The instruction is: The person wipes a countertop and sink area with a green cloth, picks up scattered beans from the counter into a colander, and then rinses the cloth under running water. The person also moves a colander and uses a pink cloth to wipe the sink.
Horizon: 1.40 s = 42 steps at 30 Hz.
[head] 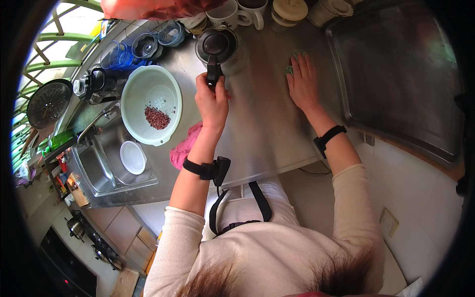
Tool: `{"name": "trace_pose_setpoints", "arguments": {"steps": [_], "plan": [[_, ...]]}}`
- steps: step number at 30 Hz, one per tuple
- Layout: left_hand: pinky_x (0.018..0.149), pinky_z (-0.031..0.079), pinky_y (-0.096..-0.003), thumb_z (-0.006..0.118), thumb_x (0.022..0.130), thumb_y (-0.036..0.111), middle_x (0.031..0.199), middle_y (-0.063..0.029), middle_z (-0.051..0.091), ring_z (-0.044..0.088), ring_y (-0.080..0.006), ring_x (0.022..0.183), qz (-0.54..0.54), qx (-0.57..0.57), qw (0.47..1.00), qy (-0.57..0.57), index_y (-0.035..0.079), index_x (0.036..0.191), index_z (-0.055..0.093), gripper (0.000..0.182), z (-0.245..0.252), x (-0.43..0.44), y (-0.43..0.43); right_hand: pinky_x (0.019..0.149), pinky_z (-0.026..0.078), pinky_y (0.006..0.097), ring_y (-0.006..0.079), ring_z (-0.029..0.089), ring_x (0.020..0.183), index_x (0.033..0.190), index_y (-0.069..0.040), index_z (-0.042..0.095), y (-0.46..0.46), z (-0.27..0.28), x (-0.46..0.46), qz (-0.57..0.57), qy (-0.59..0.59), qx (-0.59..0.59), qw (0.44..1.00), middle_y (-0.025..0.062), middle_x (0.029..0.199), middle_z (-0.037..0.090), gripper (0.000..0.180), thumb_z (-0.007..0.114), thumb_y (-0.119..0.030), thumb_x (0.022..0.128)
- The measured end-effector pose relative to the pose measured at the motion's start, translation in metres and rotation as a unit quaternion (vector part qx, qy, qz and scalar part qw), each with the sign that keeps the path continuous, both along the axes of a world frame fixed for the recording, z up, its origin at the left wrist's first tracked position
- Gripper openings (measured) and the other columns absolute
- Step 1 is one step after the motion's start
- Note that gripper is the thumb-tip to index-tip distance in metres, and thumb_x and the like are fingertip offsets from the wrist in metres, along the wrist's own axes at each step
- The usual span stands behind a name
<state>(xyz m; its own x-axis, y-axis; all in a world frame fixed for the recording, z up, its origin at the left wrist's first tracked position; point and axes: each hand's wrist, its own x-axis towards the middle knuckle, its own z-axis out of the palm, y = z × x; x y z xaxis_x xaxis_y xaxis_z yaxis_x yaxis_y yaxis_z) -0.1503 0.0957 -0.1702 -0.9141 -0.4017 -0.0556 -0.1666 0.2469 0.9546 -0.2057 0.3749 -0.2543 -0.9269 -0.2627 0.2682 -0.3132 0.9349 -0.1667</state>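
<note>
With my left hand I grip the black handle of a lidded jug or kettle at the back of the steel counter. My right hand lies flat on a green cloth, pressed to the counter; most of the cloth is hidden under the palm and fingers. Left of my left forearm sits a pale green colander with small reddish-brown beans or grains in its bottom. A pink cloth lies beside that forearm, partly hidden by it.
At the left is a steel sink with a faucet and a white bowl. White mugs and jars line the back. Blue containers stand at the back left. A large metal tray occupies the right.
</note>
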Motion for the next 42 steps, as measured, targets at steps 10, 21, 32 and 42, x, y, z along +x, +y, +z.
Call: {"name": "trace_pose_setpoints", "arguments": {"steps": [10, 21, 32, 42], "plan": [[0.053, 0.046, -0.0331, 0.062, 0.095, 0.013, 0.064, -0.0075, 0.062, 0.062, -0.0182, 0.052, -0.022, -0.083, 0.996, 0.024, 0.003, 0.11, 0.051, 0.021, -0.02, -0.022, -0.018, 0.112, 0.037, 0.0484, 0.0357, 0.044, 0.134, 0.138, -0.009, 0.052, 0.039, -0.003, -0.072, 0.096, 0.011, -0.026, 0.995, 0.0136, 0.144, 0.048, 0.042, 0.051, -0.028, 0.1], [0.082, 0.052, -0.0382, 0.062, 0.083, 0.0, 0.132, -0.0234, 0.051, 0.063, -0.0306, 0.093, 0.008, -0.125, 0.989, 0.073, 0.0, 0.133, 0.046, 0.053, 0.013, -0.015, -0.049, 0.114, 0.03, 0.0513, 0.0436, 0.035, 0.139, 0.141, 0.001, 0.046, 0.03, 0.002, 0.039, -0.099, -0.001, -0.033, 0.994, 0.0238, 0.15, 0.038, 0.047, 0.046, -0.027, 0.103], [0.097, 0.04, -0.0405, 0.063, 0.086, 0.017, 0.121, -0.0207, 0.046, 0.048, -0.0304, 0.108, 0.319, -0.062, 0.944, -0.052, -0.006, 0.123, 0.047, 0.047, -0.009, 0.145, -0.195, 0.117, 0.025, 0.0535, 0.0406, 0.029, 0.144, 0.145, -0.004, 0.043, -0.144, 0.018, 0.132, 0.128, -0.077, -0.076, 0.986, 0.0187, 0.156, 0.034, 0.051, 0.051, -0.024, 0.099], [0.092, 0.048, -0.0414, 0.067, 0.079, 0.008, 0.123, -0.0068, 0.064, 0.056, -0.0328, 0.109, -0.249, -0.428, 0.861, 0.119, 0.012, 0.104, 0.065, 0.026, -0.026, 0.182, -0.129, 0.118, 0.026, 0.0498, 0.0359, 0.034, 0.143, 0.145, -0.004, 0.044, -0.187, 0.019, 0.177, 0.182, -0.069, -0.033, 0.98, 0.0157, 0.155, 0.036, 0.058, 0.061, -0.02, 0.092]]}}
